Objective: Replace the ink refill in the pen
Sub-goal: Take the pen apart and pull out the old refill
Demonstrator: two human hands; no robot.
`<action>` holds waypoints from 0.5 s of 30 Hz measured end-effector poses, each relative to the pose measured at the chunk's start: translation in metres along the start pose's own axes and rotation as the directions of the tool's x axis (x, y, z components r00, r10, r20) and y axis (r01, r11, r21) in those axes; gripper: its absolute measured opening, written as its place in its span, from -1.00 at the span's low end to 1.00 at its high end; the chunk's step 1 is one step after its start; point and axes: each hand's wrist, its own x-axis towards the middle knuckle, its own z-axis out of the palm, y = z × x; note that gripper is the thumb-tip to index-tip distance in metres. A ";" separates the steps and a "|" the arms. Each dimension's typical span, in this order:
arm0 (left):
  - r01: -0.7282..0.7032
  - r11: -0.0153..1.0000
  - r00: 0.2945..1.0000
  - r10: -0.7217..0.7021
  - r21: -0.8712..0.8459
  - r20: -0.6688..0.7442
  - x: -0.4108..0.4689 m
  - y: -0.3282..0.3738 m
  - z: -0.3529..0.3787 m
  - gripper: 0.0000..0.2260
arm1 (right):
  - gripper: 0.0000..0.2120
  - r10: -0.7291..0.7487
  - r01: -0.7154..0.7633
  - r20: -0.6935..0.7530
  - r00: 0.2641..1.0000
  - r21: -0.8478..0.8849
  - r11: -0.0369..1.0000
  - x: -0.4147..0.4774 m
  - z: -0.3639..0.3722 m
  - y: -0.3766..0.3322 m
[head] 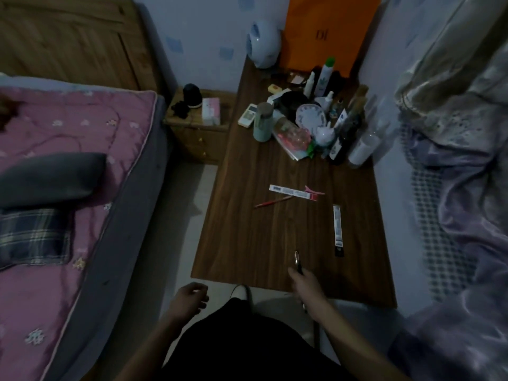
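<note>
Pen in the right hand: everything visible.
The pen is slim and dark with a pale metallic glint along its far end. The right hand grips its lower part; the upper part sticks out, pointing away from the person, over the near edge of the wooden table. Nothing else visibly touches it. Dim light hides finer detail.

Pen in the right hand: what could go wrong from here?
1. The right hand grips the pen alone near the table edge, while the left hand hangs off to the side. Opened there, small parts might drop off.
2. The thin red stick lies loose on the table and could roll.
</note>
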 end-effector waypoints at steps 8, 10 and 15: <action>-0.132 0.990 0.965 0.118 0.048 0.234 0.019 0.123 0.044 -0.88 | -0.72 -0.099 0.074 0.073 0.992 0.288 0.955 0.000 0.035 -0.085; -0.184 0.982 0.945 0.168 0.032 0.281 0.016 0.147 0.057 -0.86 | -0.69 -0.117 0.070 0.094 0.989 0.405 0.912 -0.002 0.044 -0.102; -0.350 0.937 0.844 0.321 -0.011 0.431 0.015 0.174 0.068 -0.84 | -0.67 -0.148 0.056 0.128 0.981 0.539 0.840 -0.002 0.064 -0.116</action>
